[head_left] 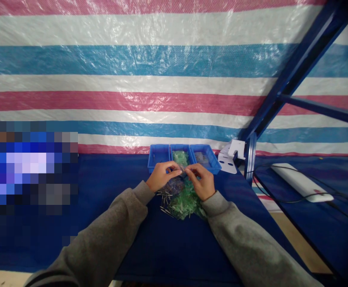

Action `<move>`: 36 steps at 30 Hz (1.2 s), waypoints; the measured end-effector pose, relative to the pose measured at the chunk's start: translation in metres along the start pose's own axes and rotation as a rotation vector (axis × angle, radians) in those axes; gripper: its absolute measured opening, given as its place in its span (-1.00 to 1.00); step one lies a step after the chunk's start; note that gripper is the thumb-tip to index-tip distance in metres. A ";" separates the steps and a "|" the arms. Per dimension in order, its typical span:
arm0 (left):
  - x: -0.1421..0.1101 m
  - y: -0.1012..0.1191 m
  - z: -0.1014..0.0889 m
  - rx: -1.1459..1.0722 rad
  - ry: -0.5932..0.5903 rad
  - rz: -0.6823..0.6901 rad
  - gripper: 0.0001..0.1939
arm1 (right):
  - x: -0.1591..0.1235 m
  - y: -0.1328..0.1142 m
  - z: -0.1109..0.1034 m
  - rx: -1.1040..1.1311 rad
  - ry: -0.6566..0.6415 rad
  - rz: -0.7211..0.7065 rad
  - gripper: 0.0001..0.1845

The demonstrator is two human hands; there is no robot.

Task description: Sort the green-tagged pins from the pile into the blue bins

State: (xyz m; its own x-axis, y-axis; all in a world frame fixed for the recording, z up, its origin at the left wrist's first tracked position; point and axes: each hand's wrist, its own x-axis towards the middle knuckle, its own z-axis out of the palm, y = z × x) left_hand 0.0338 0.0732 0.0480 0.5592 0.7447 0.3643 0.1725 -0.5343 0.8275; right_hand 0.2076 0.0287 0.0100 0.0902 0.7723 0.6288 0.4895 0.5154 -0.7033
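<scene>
My left hand (163, 175) and my right hand (201, 180) meet above a pile of small parts, thumb and fingertips pinched together on each. Whatever lies between the fingertips is too small to make out. Below them spreads a heap of green translucent pieces (184, 204). Thin metal pins (165, 196) lie at its left side, and clear bluish pieces (174, 185) sit just under my left hand. Right behind the hands stands a blue divided tray (159, 156). Its middle compartment holds green pieces (180, 156), and the right one holds greyish clear pieces (201, 157).
A white bent bracket (232, 156) stands right of the tray, beside a blue metal post (250, 157). On another blue surface to the right lies a white power strip (301, 182) with black cables. Striped sheeting (162, 59) hangs behind. The far left is pixelated.
</scene>
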 end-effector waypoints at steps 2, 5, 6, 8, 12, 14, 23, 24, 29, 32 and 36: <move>0.000 -0.002 0.001 -0.104 -0.011 -0.059 -0.78 | -0.001 -0.001 -0.001 0.025 0.000 0.012 -0.81; 0.001 -0.004 0.000 -0.260 0.063 -0.144 -0.71 | 0.000 -0.002 -0.002 0.050 -0.004 -0.029 -0.73; 0.002 -0.003 0.000 -0.303 0.079 -0.162 -0.65 | 0.000 -0.002 -0.003 0.043 -0.010 -0.057 -0.72; 0.003 -0.002 0.000 -0.367 0.072 -0.174 -0.56 | 0.000 -0.002 -0.003 0.012 -0.028 -0.111 -0.72; 0.003 0.002 0.001 -0.366 -0.002 -0.164 -0.67 | 0.000 -0.001 -0.001 -0.052 -0.010 -0.133 -0.81; 0.002 0.003 0.000 -0.318 -0.019 -0.150 -0.69 | 0.000 -0.001 0.000 -0.073 0.024 -0.115 -0.86; 0.002 0.002 -0.001 -0.125 0.075 -0.048 -0.75 | 0.001 -0.003 -0.001 -0.011 -0.038 -0.033 -0.81; 0.002 0.001 0.000 -0.200 0.070 -0.095 -0.74 | 0.000 -0.003 -0.001 -0.006 -0.043 -0.041 -0.78; 0.001 -0.002 0.006 -0.391 0.074 -0.201 -0.61 | 0.000 -0.004 -0.002 -0.049 -0.055 -0.139 -0.77; 0.000 -0.001 0.004 -0.255 0.081 -0.156 -0.69 | 0.001 -0.003 -0.001 -0.071 -0.027 -0.113 -0.83; 0.001 0.003 -0.002 -0.040 0.086 -0.024 -0.70 | 0.000 0.000 0.001 -0.035 -0.010 0.010 -0.81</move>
State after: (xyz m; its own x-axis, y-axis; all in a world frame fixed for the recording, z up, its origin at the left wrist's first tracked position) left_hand 0.0332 0.0736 0.0516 0.4835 0.7897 0.3777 0.1514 -0.5004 0.8524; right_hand 0.2065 0.0290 0.0101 0.0866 0.7814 0.6180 0.5182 0.4944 -0.6978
